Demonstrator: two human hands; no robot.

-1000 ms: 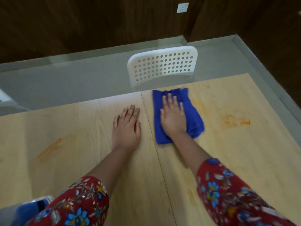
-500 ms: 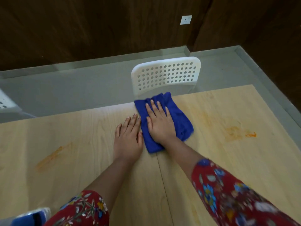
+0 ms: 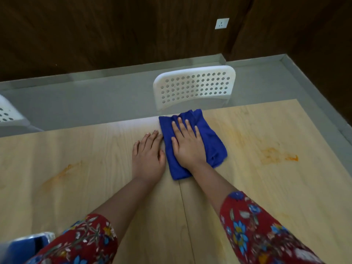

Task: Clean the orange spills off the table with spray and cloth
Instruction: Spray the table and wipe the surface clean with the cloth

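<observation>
Far left edge: part of a second white perforated chair [image 3: 7, 113], cut off by the frame, standing on the grey floor beyond the table.
Bottom left corner: blurred blue and white object [image 3: 24, 246], partly hidden behind the left sleeve [image 3: 80, 242]; too unclear to identify.
Left orange spill [image 3: 61, 173]: faint, smeared streak on the pale wooden table [image 3: 95, 187], well apart from both hands.
Left hand [image 3: 147, 155]: flat on the bare wood, palm down, fingers straight and close together, holding nothing; thumb side just beside the left edge of the cloth.
Table seam: thin dark line running from near the cloth's lower corner toward the viewer, between the two forearms.
Blue cloth [image 3: 213, 141]: folded into a rough oblong, lying near the far edge of the table, just right of centre, straight in front of the white chair.
Right hand [image 3: 187, 143]: pressed flat on top of the cloth, palm down, fingers extended and slightly fanned, pointing away from the viewer.
White chair [image 3: 194, 86]: perforated backrest, just beyond the far table edge, behind the cloth.
Right orange spill [image 3: 278, 156]: paler smear with a brighter orange patch at its right end, on the table right of the cloth, not touching it.
Right sleeve [image 3: 262, 235]: red floral fabric, forearm bare.
Wall socket [image 3: 222, 23]: white, on the dark wood wall, upper right.
</observation>
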